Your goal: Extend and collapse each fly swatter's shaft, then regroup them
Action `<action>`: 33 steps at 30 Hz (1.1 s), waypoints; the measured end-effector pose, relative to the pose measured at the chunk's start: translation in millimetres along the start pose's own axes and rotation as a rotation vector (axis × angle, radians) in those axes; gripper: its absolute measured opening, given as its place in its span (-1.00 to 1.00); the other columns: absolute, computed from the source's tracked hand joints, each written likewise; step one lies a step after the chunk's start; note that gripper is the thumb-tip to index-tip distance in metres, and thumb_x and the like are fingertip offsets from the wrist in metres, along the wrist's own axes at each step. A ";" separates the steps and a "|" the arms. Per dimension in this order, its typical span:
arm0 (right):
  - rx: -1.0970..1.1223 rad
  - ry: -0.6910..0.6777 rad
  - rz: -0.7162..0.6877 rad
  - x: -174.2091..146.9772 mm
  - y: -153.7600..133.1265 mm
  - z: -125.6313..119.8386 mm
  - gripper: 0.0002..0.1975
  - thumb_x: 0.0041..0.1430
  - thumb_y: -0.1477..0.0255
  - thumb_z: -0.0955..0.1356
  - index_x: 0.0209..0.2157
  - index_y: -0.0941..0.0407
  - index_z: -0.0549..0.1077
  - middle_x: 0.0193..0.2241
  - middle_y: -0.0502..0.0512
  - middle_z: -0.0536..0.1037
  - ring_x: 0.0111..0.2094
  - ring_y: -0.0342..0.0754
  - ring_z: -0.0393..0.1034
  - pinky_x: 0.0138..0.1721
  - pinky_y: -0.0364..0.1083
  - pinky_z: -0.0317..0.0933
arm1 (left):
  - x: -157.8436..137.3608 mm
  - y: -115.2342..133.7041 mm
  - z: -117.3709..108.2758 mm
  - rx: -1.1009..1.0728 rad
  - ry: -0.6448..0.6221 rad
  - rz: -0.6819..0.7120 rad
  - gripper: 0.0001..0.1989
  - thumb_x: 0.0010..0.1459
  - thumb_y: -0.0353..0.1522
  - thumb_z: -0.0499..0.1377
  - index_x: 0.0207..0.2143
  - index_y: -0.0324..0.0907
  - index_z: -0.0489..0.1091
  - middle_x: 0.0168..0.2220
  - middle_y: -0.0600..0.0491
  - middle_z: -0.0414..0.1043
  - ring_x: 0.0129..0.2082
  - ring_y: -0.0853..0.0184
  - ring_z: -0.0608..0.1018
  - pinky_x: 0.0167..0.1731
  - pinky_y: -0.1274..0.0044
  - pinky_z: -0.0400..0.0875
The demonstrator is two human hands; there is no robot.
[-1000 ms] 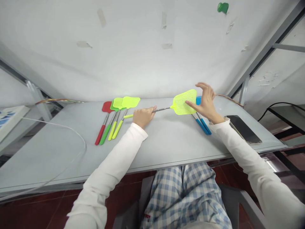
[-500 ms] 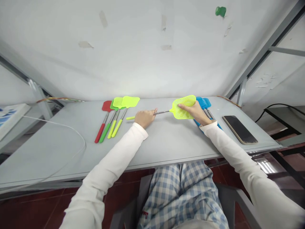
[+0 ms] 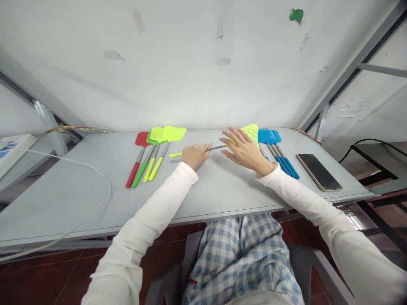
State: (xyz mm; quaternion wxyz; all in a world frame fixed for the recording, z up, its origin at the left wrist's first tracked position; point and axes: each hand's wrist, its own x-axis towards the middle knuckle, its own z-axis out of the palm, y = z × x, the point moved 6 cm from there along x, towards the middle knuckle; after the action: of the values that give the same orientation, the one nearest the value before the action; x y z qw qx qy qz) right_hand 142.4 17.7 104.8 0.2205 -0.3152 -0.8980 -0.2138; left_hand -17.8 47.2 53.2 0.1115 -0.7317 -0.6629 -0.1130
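My left hand (image 3: 195, 156) is closed around a yellow fly swatter (image 3: 252, 132) near the joint of its handle and metal shaft. The yellow handle end pokes out to the left, and the perforated head lies to the right. My right hand (image 3: 245, 150) is spread open in front of that head, hiding part of it; whether it touches cannot be made out. Left of my hands lie a red fly swatter (image 3: 133, 173), a green one (image 3: 140, 174) and two yellow ones (image 3: 157, 168). Several blue fly swatters (image 3: 281, 159) lie to the right, partly behind my right hand.
A smartphone (image 3: 319, 171) lies at the right of the grey table (image 3: 222, 195). A white cable (image 3: 101, 176) curves over the left part. Thin coloured wires (image 3: 79, 128) run along the back edge by the white wall (image 3: 197, 93). At far left is a white box (image 3: 14, 154).
My right hand has let go of the swatter's head, moved left and spread its fingers. My left hand keeps its hold, nearly still. More of the blue swatters shows.
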 end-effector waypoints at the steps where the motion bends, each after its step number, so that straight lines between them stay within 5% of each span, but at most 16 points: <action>1: -0.040 -0.035 -0.067 2.9 -6.3 8.5 -0.64 0.35 0.33 0.11 0.02 0.18 0.36 0.05 0.27 0.40 0.23 0.11 0.07 0.21 0.14 -0.02 | -0.2 0.0 0.1 0.003 -0.001 0.005 -0.41 0.32 -0.10 -0.22 -0.21 -0.16 0.54 -0.34 -0.23 0.56 -0.30 0.12 0.59 -0.40 0.46 0.23; 5: -0.151 -0.096 -0.174 10.7 -0.4 42.8 -0.68 0.36 0.39 0.11 -0.19 0.17 0.44 -0.27 0.19 0.53 0.01 0.07 0.27 0.14 0.12 0.02 | 3.9 -2.4 5.5 0.050 -0.045 0.059 -0.43 0.33 -0.15 -0.24 -0.16 -0.18 0.52 -0.30 -0.22 0.56 -0.27 0.12 0.59 -0.36 0.44 0.26; 10: -0.254 -0.044 -0.261 11.0 17.8 61.7 -0.67 0.37 0.38 0.10 -0.25 0.15 0.43 -0.32 0.13 0.54 -0.13 0.01 0.30 0.05 0.03 0.05 | 15.0 -7.7 19.0 0.091 -0.121 0.185 -0.50 0.33 -0.19 -0.20 -0.08 -0.18 0.47 -0.24 -0.19 0.56 -0.23 0.13 0.59 -0.35 0.44 0.28; 17: -0.379 -0.035 -0.189 -21.1 82.9 38.1 -0.67 0.37 0.43 0.09 -0.28 0.13 0.42 -0.34 0.10 0.53 -0.06 -0.01 0.27 0.11 0.01 -0.05 | 21.0 -45.3 13.4 0.188 -0.091 0.105 -0.50 0.32 -0.14 -0.19 -0.06 -0.13 0.47 -0.26 -0.15 0.57 -0.22 0.14 0.59 -0.37 0.47 0.26; 21: -0.441 -0.107 -0.178 -39.0 111.5 16.0 -0.65 0.38 0.38 0.06 -0.28 0.10 0.42 -0.36 0.08 0.51 -0.06 -0.01 0.26 0.10 0.00 -0.05 | 24.8 -41.7 7.9 0.165 -0.049 0.164 -0.54 0.32 -0.15 -0.16 -0.05 -0.11 0.46 -0.27 -0.12 0.58 -0.24 0.15 0.59 -0.39 0.48 0.23; 27: -0.422 -0.107 0.022 -26.4 79.7 3.2 -0.65 0.36 0.40 0.08 -0.28 0.17 0.43 -0.36 0.19 0.52 -0.09 0.07 0.29 0.03 0.06 -0.02 | 21.2 -22.8 -5.9 0.060 0.072 0.082 -0.54 0.31 -0.14 -0.13 -0.22 -0.14 0.50 -0.33 -0.13 0.58 -0.31 0.19 0.58 -0.46 0.51 0.12; 33: -0.278 -0.292 0.057 2.9 27.7 20.4 -0.50 0.40 0.21 -0.03 -0.19 0.20 0.36 -0.39 0.24 0.53 -0.31 0.02 0.38 -0.39 -0.09 -0.03 | 7.6 7.1 -24.4 -0.035 0.220 0.030 -0.47 0.32 -0.10 -0.19 -0.34 -0.18 0.47 -0.42 -0.13 0.53 -0.34 0.22 0.54 -0.47 0.49 0.10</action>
State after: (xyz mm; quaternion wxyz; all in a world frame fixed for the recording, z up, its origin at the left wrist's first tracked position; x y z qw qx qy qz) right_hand 153.3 49.4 96.5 0.0481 -0.3956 -0.8729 -0.2814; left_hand -10.4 46.0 78.6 0.1724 -0.7265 -0.6335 -0.2026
